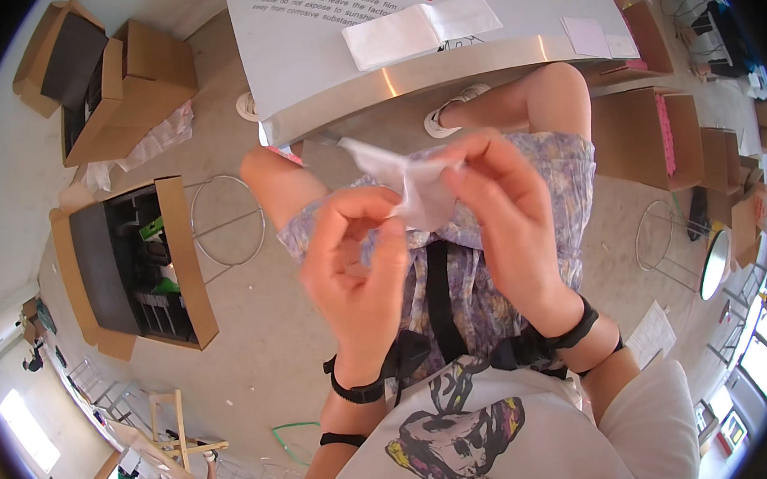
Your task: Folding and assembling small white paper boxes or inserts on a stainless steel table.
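A thin, white, creased piece that looks like tissue or soft paper [420, 193] hangs between my hands above my lap. My left hand [355, 273] pinches its near left edge between thumb and fingertips. Opposite, the thumb and fingers of my right hand [510, 216] grip its right side. The piece is slightly blurred, and one corner sticks up toward the table. Just beyond my knees stands a table with a steel edge and a film-covered top [316, 74]. On that top lies a folded white sheet [421, 31], out of contact with either hand.
An open cardboard box with black foam inserts [189, 264] sits on the floor at left, beside a round wire stool frame [229, 223]. Another open carton [154, 73] is farther back. More cartons [614, 131] and a round-topped stool [716, 265] stand at right.
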Motion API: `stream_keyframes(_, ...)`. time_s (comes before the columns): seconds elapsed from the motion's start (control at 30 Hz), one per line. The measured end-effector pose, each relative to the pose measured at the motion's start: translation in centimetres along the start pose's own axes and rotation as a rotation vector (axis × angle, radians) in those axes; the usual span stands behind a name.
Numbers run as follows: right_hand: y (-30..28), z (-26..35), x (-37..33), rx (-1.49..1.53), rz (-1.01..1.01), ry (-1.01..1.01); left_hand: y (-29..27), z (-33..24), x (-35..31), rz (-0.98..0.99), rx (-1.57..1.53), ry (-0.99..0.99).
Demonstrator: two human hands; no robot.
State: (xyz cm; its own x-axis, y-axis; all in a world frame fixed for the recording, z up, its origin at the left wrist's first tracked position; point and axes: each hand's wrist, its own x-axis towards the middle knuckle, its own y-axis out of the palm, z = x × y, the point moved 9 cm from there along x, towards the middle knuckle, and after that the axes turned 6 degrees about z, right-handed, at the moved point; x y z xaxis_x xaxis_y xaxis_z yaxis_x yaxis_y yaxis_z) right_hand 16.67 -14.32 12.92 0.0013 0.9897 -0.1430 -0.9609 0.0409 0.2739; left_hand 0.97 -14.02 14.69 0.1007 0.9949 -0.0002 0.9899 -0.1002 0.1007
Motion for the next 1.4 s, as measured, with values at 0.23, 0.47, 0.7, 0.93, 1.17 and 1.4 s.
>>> stream_keyframes(0.23,-1.2,-4.9,2.9,0.776,-0.172,0.236,-2.8,5.2,2.0,-0.296,-0.836,-0.272)
stream_keyframes(0.47,8.7,-6.1,9.5,1.182,-0.049,0.374,-7.9,4.2,6.8,-0.352,-0.808,-0.080)
stream_keyframes(0.7,7.8,-6.8,16.2,1.297,-0.080,0.222,-5.9,4.3,14.4,-0.201,-0.721,-0.024)
stream_keyframes(0.93,-3.4,-13.9,17.0,0.978,-0.615,0.238,-4.6,15.4,17.7,-0.432,-0.931,-0.177)
stream_keyframes(1.17,-7.6,-11.2,16.7,0.168,-0.461,0.209,-11.5,14.2,15.2,-0.581,0.298,-0.425)
stream_keyframes(1.4,-10.5,-9.1,18.5,-0.406,-0.435,0.147,-9.6,12.0,16.0,-0.285,1.562,-0.154)
